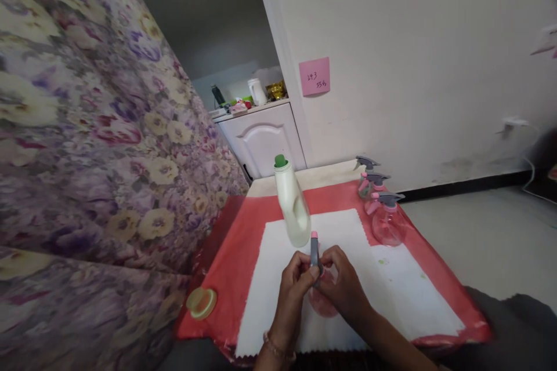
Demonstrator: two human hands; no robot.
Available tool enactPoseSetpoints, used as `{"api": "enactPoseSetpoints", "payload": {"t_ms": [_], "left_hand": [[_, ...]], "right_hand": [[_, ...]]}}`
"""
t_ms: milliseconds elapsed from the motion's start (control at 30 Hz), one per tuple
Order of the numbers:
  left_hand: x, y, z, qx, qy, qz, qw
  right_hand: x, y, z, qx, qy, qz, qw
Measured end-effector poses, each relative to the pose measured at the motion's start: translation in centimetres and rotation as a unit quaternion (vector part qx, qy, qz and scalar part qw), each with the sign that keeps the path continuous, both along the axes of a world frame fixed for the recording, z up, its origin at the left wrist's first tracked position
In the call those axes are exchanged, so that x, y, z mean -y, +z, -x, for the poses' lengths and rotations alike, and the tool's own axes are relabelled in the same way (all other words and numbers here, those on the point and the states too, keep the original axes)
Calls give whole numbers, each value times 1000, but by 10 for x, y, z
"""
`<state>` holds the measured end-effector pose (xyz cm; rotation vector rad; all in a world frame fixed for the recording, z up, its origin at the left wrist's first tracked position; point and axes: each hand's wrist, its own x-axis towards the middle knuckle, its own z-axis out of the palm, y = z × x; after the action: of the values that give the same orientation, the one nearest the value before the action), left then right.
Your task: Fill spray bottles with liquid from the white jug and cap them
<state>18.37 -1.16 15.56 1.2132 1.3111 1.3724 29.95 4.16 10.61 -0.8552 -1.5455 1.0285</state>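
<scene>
My left hand (295, 281) and my right hand (343, 284) meet over a white cloth (391, 284) on a low red-covered table (235, 261). Both are closed on a pink spray bottle (322, 301). My left fingers pinch its grey spray head with the pink nozzle (314, 249), which points up. My right hand wraps the clear pink body, mostly hiding it. A white jug with a green cap (291, 203) stands just beyond my hands.
Three more pink spray bottles (385, 214) stand at the table's far right. A round yellow-green lid (201, 302) lies at the left edge. A floral sofa (87, 127) fills the left. A white cabinet (261, 139) and a wall with a pink note (314, 76) lie behind.
</scene>
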Motion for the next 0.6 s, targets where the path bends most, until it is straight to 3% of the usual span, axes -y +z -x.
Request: {"api": "enactPoseSetpoints", "payload": {"t_ms": [100, 267, 500, 600], "left_hand": [[0, -1, -1, -2, 0, -4, 1000], [-1, -1, -2, 15, -2, -20, 1000], [1, 0, -2, 1, 3, -9, 1000], [1, 1, -2, 1, 10, -11, 1000]], "right_hand": [[2, 2, -1, 12, 1, 2, 1000], [-3, 11, -13, -10, 130, -21, 991], [0, 3, -4, -42, 43, 20, 998], [-2, 6, -8, -31, 102, 8, 994]]}}
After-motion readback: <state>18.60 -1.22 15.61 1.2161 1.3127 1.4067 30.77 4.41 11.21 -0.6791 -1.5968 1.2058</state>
